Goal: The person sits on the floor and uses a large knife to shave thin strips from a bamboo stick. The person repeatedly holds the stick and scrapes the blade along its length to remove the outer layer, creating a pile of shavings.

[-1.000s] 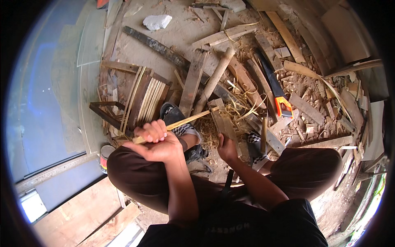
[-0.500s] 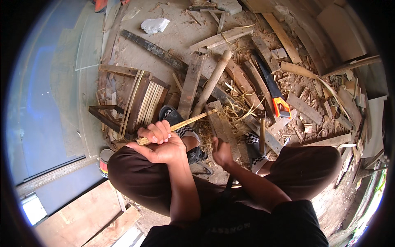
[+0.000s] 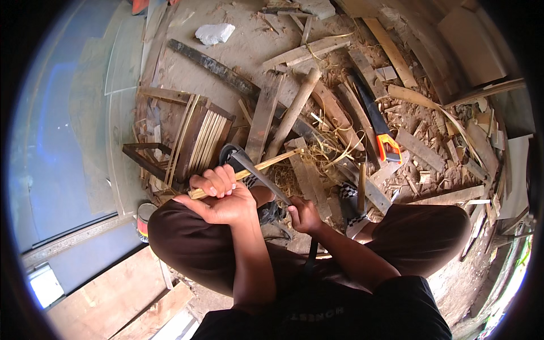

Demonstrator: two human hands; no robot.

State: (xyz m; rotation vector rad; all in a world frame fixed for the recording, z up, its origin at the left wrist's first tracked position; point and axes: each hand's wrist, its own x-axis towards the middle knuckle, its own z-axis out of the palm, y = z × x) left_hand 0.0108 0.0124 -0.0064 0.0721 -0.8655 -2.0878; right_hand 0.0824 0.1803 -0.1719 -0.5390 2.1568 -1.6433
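Observation:
My left hand [image 3: 220, 195], closed with the palm side up, grips a thin split bamboo strip [image 3: 279, 159] that slants up to the right over my foot. In my right hand [image 3: 306, 216] is a long-bladed knife [image 3: 266, 181], its grey blade reaching up and left. The blade crosses the strip a short way beyond my left fingers; whether it touches the strip I cannot tell. My right fist hides most of the grip.
Close by on the left, several slim strips [image 3: 211, 141] rest on a dark wooden frame [image 3: 146, 164]. An orange-handled saw [image 3: 387, 148] lies to the right among boards and shavings. A round pole [image 3: 293, 113] lies ahead; a can [image 3: 145, 218] stands by my left knee.
The knife blade, not discernible before, now shows across the strip. My right hand has turned slightly; my left hand and the strip have stayed in place.

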